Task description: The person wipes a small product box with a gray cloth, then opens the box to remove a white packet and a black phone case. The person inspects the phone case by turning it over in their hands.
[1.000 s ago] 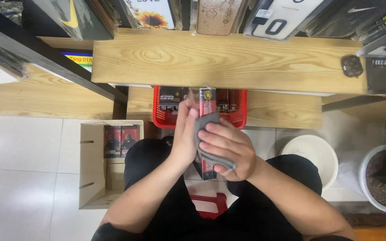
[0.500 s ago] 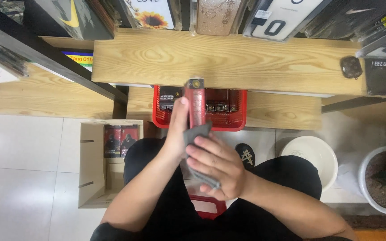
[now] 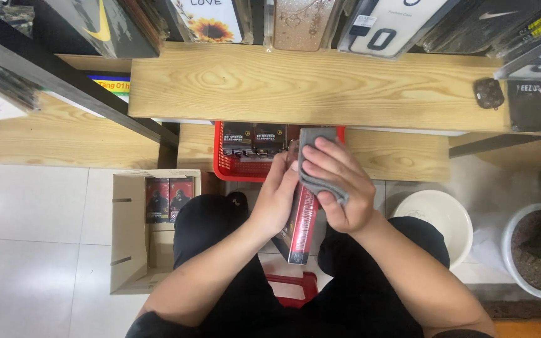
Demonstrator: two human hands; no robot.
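With the left hand (image 3: 278, 199) clasping the red box (image 3: 302, 222) and the right hand's (image 3: 338, 188) fingers pressing a grey cloth (image 3: 313, 164) on it, a hard wipe could knock it down into the red basket (image 3: 223, 164).

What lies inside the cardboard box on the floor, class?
In the open cardboard box, two dark red packages stand side by side at the far end. The person's leg hides the near right corner, so anything there cannot be seen.

Wood shelf (image 3: 320, 87) on top: small dark lump (image 3: 489, 92), black flat packet (image 3: 528, 105). Lower wood shelf (image 3: 402, 156): red basket (image 3: 233, 168) with dark boxes. White tile floor (image 3: 32, 250): open cardboard box (image 3: 134, 238), white bucket (image 3: 436, 219), plant pot (image 3: 536, 250).
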